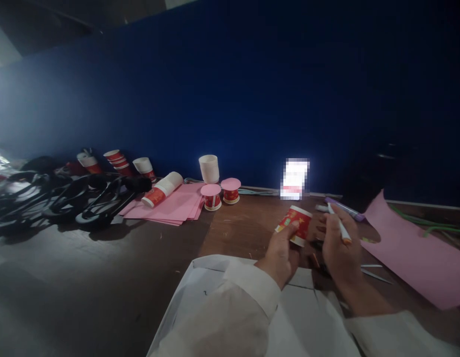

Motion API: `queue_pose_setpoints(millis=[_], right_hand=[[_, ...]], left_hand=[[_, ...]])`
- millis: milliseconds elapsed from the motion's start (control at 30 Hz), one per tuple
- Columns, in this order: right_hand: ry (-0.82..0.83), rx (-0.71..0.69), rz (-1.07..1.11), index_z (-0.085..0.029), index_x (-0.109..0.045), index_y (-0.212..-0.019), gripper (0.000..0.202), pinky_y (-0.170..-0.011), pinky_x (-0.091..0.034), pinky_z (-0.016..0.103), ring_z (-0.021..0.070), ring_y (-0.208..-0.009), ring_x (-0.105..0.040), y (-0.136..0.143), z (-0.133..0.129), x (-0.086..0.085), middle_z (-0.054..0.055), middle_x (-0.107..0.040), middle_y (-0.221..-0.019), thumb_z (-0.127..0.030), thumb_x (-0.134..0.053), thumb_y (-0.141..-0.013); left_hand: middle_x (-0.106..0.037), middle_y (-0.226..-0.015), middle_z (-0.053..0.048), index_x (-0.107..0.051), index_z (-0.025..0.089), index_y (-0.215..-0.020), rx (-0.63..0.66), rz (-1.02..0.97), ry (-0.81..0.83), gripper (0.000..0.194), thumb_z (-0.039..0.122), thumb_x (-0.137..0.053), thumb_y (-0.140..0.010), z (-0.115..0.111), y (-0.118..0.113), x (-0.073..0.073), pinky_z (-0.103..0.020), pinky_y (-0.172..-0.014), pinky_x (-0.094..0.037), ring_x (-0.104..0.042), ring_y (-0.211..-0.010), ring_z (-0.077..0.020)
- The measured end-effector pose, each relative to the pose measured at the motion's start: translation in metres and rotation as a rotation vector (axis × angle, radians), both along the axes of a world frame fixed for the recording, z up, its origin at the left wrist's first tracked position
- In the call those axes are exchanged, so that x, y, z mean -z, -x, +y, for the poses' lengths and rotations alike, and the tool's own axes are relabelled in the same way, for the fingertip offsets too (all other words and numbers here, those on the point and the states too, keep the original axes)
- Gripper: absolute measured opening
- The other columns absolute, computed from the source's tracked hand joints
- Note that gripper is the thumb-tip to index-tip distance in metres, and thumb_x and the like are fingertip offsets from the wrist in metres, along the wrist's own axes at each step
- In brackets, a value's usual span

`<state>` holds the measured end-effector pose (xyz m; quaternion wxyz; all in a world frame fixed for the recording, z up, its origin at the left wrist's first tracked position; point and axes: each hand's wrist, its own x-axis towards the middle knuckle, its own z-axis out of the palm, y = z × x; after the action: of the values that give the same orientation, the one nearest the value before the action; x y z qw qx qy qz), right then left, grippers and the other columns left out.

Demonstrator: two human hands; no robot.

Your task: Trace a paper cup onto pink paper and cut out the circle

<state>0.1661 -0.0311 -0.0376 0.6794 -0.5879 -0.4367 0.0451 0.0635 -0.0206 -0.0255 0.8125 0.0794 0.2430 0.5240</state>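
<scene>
A red paper cup (303, 223) with white rims and printed figures is tilted in my left hand (280, 255), whose fingers and thumb are closed round it. In my right hand (340, 253), just beside the cup, is a white marker pen (343, 232) with an orange end pointing down. The pen is held between closed fingers and stands apart from the cup. A purple marker (343, 208) lies behind my right hand. The blades of scissors (376, 275) show beside my right wrist; their handles are hidden.
Two short red cups (212, 201) topped with pink discs stand near a white paper cup (209, 169). Pink sheets (173, 210) lie left, and a cut pink sheet (416, 253) right. A bright pixelated screen (295, 179) leans at the blue partition. Black headphones (99, 203) crowd the left.
</scene>
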Motion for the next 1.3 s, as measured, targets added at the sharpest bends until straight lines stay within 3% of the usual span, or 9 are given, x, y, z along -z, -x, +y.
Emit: queue_pose_setpoints(millis=[133, 233, 467, 1067, 1300], right_hand=[[-0.148, -0.002, -0.423, -0.021, -0.073, -0.122, 0.032, -0.099, -0.054, 0.045, 0.0253, -0.105, -0.071, 0.002, -0.012, -0.012, 0.011, -0.076, -0.113, -0.037, -0.052, -0.103], [-0.168, -0.014, -0.572, -0.019, -0.074, -0.111, 0.025, -0.091, -0.056, 0.038, 0.0224, -0.096, -0.073, 0.008, -0.018, -0.019, 0.009, -0.078, -0.102, -0.029, -0.053, -0.102], [-0.142, 0.079, -0.661, -0.017, -0.074, -0.098, 0.021, -0.078, -0.056, 0.034, 0.0218, -0.083, -0.074, 0.009, -0.019, -0.022, 0.009, -0.079, -0.091, -0.032, -0.060, -0.099], [-0.112, 0.136, -0.700, -0.018, -0.075, -0.094, 0.029, -0.075, -0.055, 0.036, 0.0233, -0.078, -0.074, 0.008, -0.018, -0.022, 0.009, -0.079, -0.087, -0.038, -0.056, -0.100], [-0.115, 0.140, -0.706, -0.018, -0.076, -0.094, 0.025, -0.075, -0.055, 0.033, 0.0216, -0.077, -0.074, 0.008, -0.017, -0.022, 0.008, -0.079, -0.087, -0.036, -0.059, -0.100]], left_hand=[[-0.077, -0.094, -0.012, -0.076, 0.012, -0.094, 0.063, -0.009, -0.020, 0.025, 0.023, -0.081, -0.072, 0.000, 0.003, 0.001, -0.033, -0.088, -0.056, -0.074, -0.091, -0.0240], [-0.077, -0.094, -0.012, -0.077, 0.011, -0.092, 0.091, -0.032, -0.054, 0.027, 0.025, -0.083, -0.069, 0.000, 0.005, 0.002, -0.034, -0.089, -0.056, -0.074, -0.092, -0.0251], [-0.076, -0.089, -0.009, -0.077, 0.012, -0.090, 0.016, -0.043, -0.056, 0.021, 0.020, -0.081, -0.071, 0.005, 0.003, 0.006, -0.027, -0.086, -0.054, -0.071, -0.082, -0.0171], [-0.077, -0.096, -0.009, -0.075, 0.015, -0.095, 0.055, -0.040, -0.072, 0.027, 0.026, -0.083, -0.072, 0.010, 0.002, 0.013, -0.029, -0.090, -0.054, -0.071, -0.088, -0.0184], [-0.076, -0.096, -0.010, -0.075, 0.012, -0.094, 0.061, -0.049, -0.052, 0.021, 0.023, -0.079, -0.075, 0.007, 0.004, 0.007, -0.028, -0.091, -0.053, -0.071, -0.087, -0.0178]])
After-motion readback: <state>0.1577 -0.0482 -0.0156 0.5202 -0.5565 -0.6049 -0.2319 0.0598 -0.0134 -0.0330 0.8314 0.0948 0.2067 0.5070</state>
